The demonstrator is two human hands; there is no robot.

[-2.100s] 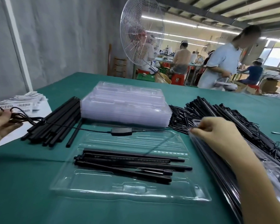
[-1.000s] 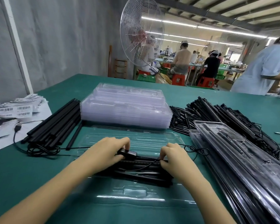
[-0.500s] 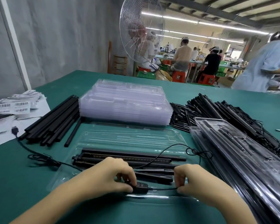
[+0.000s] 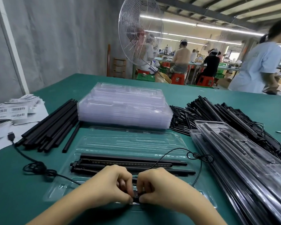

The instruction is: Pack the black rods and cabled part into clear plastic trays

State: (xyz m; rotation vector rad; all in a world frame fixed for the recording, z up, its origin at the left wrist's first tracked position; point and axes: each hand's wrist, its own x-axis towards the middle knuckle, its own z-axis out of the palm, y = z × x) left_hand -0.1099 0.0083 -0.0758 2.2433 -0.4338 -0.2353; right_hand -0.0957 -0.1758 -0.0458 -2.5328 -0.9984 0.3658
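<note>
My left hand and right hand clamp fingers on the likely light control box at the near edge of the clear tray; the thin cable looks floppy, so I grip the box

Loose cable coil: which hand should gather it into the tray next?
Left, probably. The coil lies left of the open tray, nearer the left hand; the right hand would have to cross over. Both pinch the controller.
</note>
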